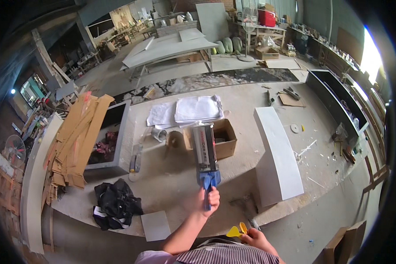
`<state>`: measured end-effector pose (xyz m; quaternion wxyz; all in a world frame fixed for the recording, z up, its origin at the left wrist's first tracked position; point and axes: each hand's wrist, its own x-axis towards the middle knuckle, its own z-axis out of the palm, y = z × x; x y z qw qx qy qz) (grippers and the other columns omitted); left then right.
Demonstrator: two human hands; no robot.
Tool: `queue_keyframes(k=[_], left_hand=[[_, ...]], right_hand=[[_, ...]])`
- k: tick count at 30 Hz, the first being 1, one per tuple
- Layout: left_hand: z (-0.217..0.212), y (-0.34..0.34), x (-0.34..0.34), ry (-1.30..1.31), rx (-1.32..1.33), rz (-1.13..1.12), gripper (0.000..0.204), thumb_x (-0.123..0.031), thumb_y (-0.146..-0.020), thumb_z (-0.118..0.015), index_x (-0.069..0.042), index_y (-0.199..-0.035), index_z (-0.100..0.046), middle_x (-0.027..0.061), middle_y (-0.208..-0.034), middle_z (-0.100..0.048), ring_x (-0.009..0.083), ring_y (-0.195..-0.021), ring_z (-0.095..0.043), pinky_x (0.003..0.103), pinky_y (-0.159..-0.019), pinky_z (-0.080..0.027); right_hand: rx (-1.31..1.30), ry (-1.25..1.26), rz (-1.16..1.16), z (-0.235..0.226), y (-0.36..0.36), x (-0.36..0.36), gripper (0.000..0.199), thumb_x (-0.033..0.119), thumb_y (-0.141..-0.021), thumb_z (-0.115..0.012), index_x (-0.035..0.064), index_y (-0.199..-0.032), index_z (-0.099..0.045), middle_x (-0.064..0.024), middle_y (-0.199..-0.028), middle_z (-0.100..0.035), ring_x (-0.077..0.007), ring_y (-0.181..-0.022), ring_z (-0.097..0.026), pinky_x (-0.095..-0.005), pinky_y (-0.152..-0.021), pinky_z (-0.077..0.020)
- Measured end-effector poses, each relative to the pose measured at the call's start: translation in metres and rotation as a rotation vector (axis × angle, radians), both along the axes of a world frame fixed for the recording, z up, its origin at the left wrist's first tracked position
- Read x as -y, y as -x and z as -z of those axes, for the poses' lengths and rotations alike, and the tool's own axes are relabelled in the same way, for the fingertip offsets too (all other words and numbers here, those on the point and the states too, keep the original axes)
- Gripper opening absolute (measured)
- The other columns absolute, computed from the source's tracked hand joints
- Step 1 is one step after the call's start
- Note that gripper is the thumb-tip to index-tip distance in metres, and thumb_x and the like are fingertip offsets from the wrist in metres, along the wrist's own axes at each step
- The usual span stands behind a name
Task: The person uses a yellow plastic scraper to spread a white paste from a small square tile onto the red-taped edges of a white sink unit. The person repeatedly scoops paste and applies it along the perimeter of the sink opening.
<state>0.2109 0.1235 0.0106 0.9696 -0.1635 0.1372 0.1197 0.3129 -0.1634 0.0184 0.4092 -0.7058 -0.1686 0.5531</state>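
Note:
My left hand (212, 200) is wrapped round the blue handle of a caulking gun (205, 154), which points away from me over the table. The gun's barrel partly covers a small open cardboard box (225, 148). Low in the view, close to my body, my right hand (257, 240) grips a small yellow fan-shaped plastic piece (233, 232). An orange part shows at its fingers, and how the two join is unclear. To the right of the gun stands a white rectangular box-shaped piece (279, 154).
Papers (199, 109) lie beyond the cardboard box. Leftward are a metal can (159, 134), a grey trough (122, 140), cardboard strips (78, 134), a black cloth bundle (115, 203) and a pale square panel (156, 225). A dark trough (334, 99) stands far right, near a tape roll (295, 128).

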Motion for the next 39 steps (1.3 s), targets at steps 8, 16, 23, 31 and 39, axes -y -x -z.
queue_keyframes(k=[8,16,23,31,39], left_hand=[[-0.066,0.155,-0.007,-0.866,-0.243,-0.515,0.035,-0.036,-0.097,-0.056,-0.003,-0.108,-0.057,0.0095,-0.078,-0.058,0.0239,-0.065,-0.058,0.035,-0.056,-0.051],[-0.110,0.327,-0.005,-1.103,-0.027,-0.647,0.054,-0.024,-0.084,-0.072,-0.005,-0.130,-0.050,0.0170,-0.125,-0.059,0.0348,-0.119,-0.058,0.057,-0.104,-0.044],[-0.093,0.430,0.084,-0.864,-0.693,-0.512,0.048,-0.023,-0.081,-0.063,0.000,-0.123,-0.055,0.0184,-0.110,-0.066,0.0374,-0.109,-0.063,0.055,-0.098,-0.046],[-0.084,0.464,0.104,-0.560,-1.054,-0.186,0.045,-0.029,-0.087,-0.055,0.000,-0.122,-0.055,0.0171,-0.107,-0.066,0.0367,-0.103,-0.063,0.051,-0.094,-0.046],[-0.097,0.446,0.093,-0.506,-1.189,-0.073,0.045,-0.030,-0.086,-0.054,0.002,-0.118,-0.056,0.0176,-0.102,-0.066,0.0356,-0.099,-0.064,0.051,-0.093,-0.049]], right_hand=[[0.046,-0.175,-0.048,0.013,0.026,-0.050,0.024,0.013,-0.085,-0.072,-0.0023,-0.096,-0.057,-0.0020,-0.085,-0.061,-0.0082,-0.076,-0.054,-0.0258,-0.067,-0.0464],[-0.154,-0.199,-0.100,0.001,0.111,-0.094,0.021,0.009,-0.088,-0.070,0.0019,-0.103,-0.058,-0.0019,-0.087,-0.063,-0.0100,-0.077,-0.058,-0.0237,-0.073,-0.0473],[-0.205,-0.086,-0.061,0.020,0.158,-0.093,0.017,0.009,-0.089,-0.069,0.0033,-0.100,-0.057,0.0029,-0.085,-0.056,-0.0059,-0.077,-0.052,-0.0200,-0.072,-0.0432],[-0.140,-0.055,-0.059,0.038,0.195,-0.089,0.023,0.013,-0.092,-0.067,-0.0024,-0.106,-0.059,-0.0030,-0.095,-0.063,-0.0092,-0.088,-0.057,-0.0226,-0.083,-0.0455],[-0.157,-0.069,0.032,0.052,0.208,-0.070,0.022,0.014,-0.093,-0.065,-0.0021,-0.107,-0.059,-0.0026,-0.094,-0.064,-0.0086,-0.085,-0.057,-0.0238,-0.081,-0.0469]])
